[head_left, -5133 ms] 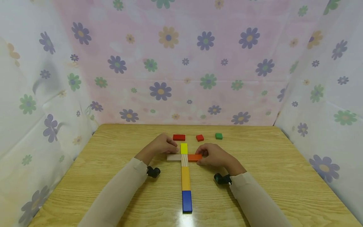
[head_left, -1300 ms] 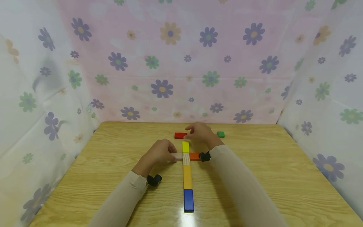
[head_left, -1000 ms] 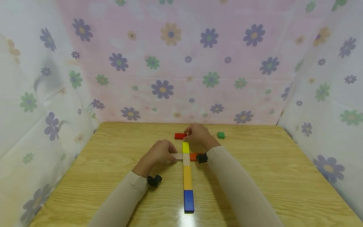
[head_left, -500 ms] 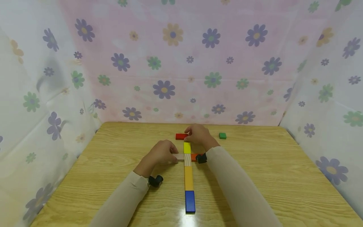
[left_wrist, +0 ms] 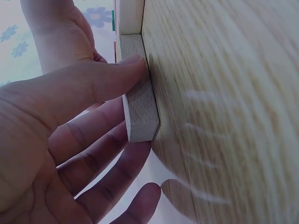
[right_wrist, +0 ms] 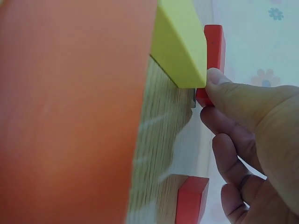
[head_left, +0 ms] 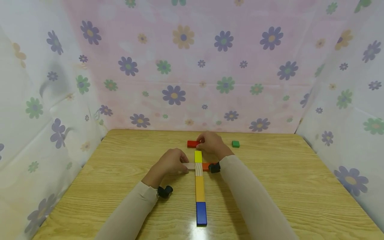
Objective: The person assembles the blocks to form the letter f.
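Observation:
Wooden blocks lie in a cross on the table. My left hand (head_left: 171, 161) pinches the outer end of the plain pale block (left_wrist: 138, 100), the cross's left arm, between thumb and fingers. Beyond the yellow block (head_left: 198, 156) at the top, my right hand (head_left: 211, 142) holds the near right end of a long red block (right_wrist: 214, 46) between thumb and index finger. An orange-red block (head_left: 205, 166) forms the right arm, partly hidden by the wrist camera. A striped wood block (head_left: 198, 169), an amber block (head_left: 199, 188) and a blue block (head_left: 201, 213) run down the stem.
A small green block (head_left: 235, 144) lies at the back right. A small red block (right_wrist: 191, 199) shows in the right wrist view, but the right hand hides it in the head view. Flowered cloth (head_left: 192, 83) stands behind and beside the wooden table (head_left: 270, 186).
My right hand has left the orange-red block for the long red one, which has shifted slightly right. The left hand has settled on the pale block's outer end.

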Available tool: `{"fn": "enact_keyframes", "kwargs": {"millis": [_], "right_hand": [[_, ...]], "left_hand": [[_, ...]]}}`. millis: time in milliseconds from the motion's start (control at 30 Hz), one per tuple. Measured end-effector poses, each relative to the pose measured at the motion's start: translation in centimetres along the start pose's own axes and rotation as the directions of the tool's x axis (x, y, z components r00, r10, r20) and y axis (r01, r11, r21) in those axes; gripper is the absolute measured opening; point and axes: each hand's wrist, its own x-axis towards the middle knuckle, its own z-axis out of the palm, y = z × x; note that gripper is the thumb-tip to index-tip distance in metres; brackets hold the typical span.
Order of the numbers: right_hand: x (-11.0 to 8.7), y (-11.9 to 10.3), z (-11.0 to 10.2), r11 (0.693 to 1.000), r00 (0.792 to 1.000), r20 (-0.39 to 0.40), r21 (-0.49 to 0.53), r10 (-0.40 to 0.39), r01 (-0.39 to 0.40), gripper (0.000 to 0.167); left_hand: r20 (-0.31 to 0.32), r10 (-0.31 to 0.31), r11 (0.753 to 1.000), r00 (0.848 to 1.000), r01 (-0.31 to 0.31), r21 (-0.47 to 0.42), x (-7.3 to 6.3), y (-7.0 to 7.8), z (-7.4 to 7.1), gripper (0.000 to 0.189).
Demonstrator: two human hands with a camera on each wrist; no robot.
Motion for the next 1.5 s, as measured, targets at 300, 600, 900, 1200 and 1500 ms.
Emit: {"fn": "enact_keyframes", "kwargs": {"millis": [300,600,900,1200,1500], "right_hand": [[-0.3,0.7,-1.0,0.998,0.999,-0.003,-0.034,-0.047,0.046,0.025],[-0.6,1.5,-1.6,0.997,0.998,-0.011,-0.048,-0.056,0.056,0.024],[-0.9,3.6,-2.9,0.993,0.997,-0.020,-0.091,-0.071,0.069,0.025],[-1.4,4.7,-3.8,0.994,0.997,0.032,-0.080,-0.076,0.079,0.026],[-1.5,4.5,-4.0,0.992,0.994,0.056,-0.080,-0.096,0.100,0.028]], "left_hand": [[0.005,-0.020,1.000,1.000,0.020,0.008,0.0,0.0,0.1,0.027],[0.014,-0.031,1.000,0.999,0.031,0.001,0.0,0.0,0.0,0.027],[0.010,-0.025,1.000,1.000,0.025,0.003,-0.1,0.3,0.1,0.027],[0.012,-0.028,1.000,1.000,0.028,0.003,-0.1,0.3,0.1,0.028],[0.005,-0.028,1.000,1.000,0.028,0.005,-0.2,0.2,0.0,0.028]]}}
